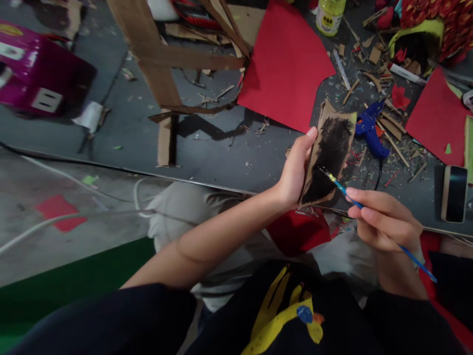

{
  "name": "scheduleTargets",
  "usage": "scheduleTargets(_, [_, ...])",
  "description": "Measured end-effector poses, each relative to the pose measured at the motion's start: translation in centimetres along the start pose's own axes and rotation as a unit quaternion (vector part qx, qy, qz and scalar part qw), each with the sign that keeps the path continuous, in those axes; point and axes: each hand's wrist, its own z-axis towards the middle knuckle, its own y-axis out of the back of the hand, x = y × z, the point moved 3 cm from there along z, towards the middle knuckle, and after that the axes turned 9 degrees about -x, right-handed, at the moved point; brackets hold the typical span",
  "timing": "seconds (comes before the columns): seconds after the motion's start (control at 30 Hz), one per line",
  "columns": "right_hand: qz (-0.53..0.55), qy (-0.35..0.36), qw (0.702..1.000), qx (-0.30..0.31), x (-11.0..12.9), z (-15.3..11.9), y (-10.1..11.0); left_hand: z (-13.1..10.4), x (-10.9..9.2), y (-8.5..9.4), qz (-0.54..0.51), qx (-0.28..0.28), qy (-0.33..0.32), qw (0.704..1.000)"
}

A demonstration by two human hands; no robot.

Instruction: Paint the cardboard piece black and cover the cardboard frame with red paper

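Note:
My left hand (295,170) grips a rectangular cardboard piece (332,143) by its left side, holding it tilted over the table's front edge. Black paint covers most of the upper face, and bare brown cardboard shows along the borders. Between the thumb and fingers of my right hand (386,219) is a thin blue paintbrush (353,199). Its bristle tip lies over the black area, near the middle of the cardboard; whether it touches the surface I cannot tell. Just beyond the cardboard's right side lies a blue glue gun (371,128).
Red sheets (286,69) and a cardboard frame (166,64) lie on the grey table (218,162) among many scraps. A purple glossy object (33,69) stands at left, a yellow-labelled jar (330,16) at the back, a phone (454,193) at right. Cables (74,219) hang at the front left.

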Motion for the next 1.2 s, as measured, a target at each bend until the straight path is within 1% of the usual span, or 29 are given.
scheduleTargets(0.13, [0.012, 0.017, 0.998, 0.068, 0.8, 0.8, -0.4, 0.1, -0.4, 0.3, 0.006, -0.018, -0.017, 1.000])
scheduleTargets(0.23, [0.007, 0.001, 0.997, 0.083, 1.1, 0.9, -0.3, 0.3, -0.6, 0.5, 0.012, -0.032, -0.032, 0.999])
scheduleTargets(0.37, [0.044, -0.028, 0.996, 0.077, 1.0, 0.3, -0.2, 0.4, -0.9, 0.5, 0.013, -0.020, -0.064, 0.998])
scheduleTargets(0.47, [0.065, -0.051, 0.994, 0.073, 0.7, -0.1, -0.1, 0.3, -1.0, 0.4, 0.021, -0.018, -0.062, 0.998])
scheduleTargets(0.6, [0.043, -0.082, 0.996, 0.017, 0.1, -0.4, 0.2, 0.2, -0.6, 0.2, 0.037, -0.042, -0.033, 0.998])
scheduleTargets(0.7, [0.015, -0.058, 0.998, -0.005, -0.2, -0.5, 0.3, 0.1, 0.0, 0.0, 0.034, -0.034, -0.008, 0.999])
scheduleTargets(0.77, [0.006, -0.027, 1.000, -0.014, -0.2, -0.6, 0.3, 0.1, 0.2, -0.1, 0.017, -0.017, -0.004, 1.000])
scheduleTargets(0.83, [0.011, -0.017, 1.000, -0.013, -0.2, -0.6, 0.2, 0.1, 0.2, 0.0, 0.000, -0.009, -0.007, 1.000])
scheduleTargets(0.93, [0.033, -0.021, 0.999, 0.012, 0.0, -0.3, -0.1, 0.4, -0.1, 0.3, -0.026, -0.001, -0.018, 0.999])
scheduleTargets(1.03, [0.046, -0.013, 0.998, 0.031, 0.4, -0.1, -0.3, 0.6, -0.3, 0.5, -0.042, 0.022, -0.018, 0.999])
scheduleTargets(1.2, [0.080, -0.030, 0.993, 0.083, 0.8, 0.1, -0.3, 0.8, -0.5, 0.6, -0.078, 0.019, -0.019, 0.997])
